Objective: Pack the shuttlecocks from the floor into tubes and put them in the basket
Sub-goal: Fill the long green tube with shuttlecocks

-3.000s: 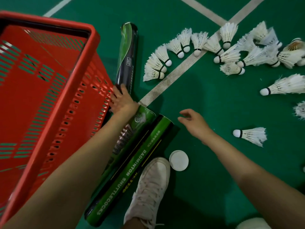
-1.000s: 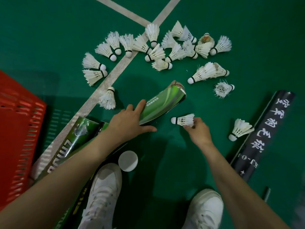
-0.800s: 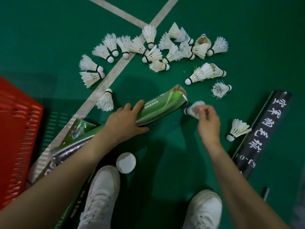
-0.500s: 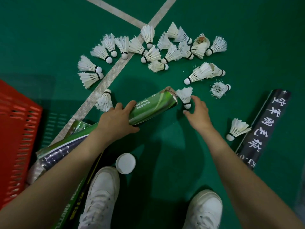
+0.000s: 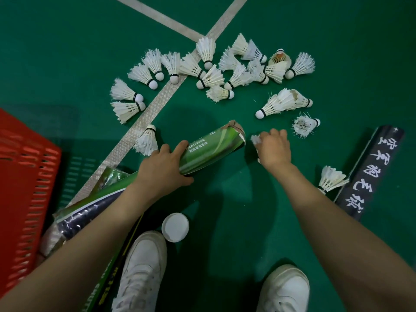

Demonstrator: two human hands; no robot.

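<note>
My left hand [image 5: 165, 170] grips the green tube [image 5: 213, 149], my right hand [image 5: 273, 149] pinches a shuttlecock [image 5: 255, 139] at its mouth; early going, many loose shuttlecocks [image 5: 211, 75] wait unpacked

dim overhead light | soft shadows below arms | wide-angle edge warp

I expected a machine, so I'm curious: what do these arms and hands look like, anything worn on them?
They are a person's. The left forearm and right forearm show no sleeve; the left hand and right hand show no glove, ring or watch.
</note>
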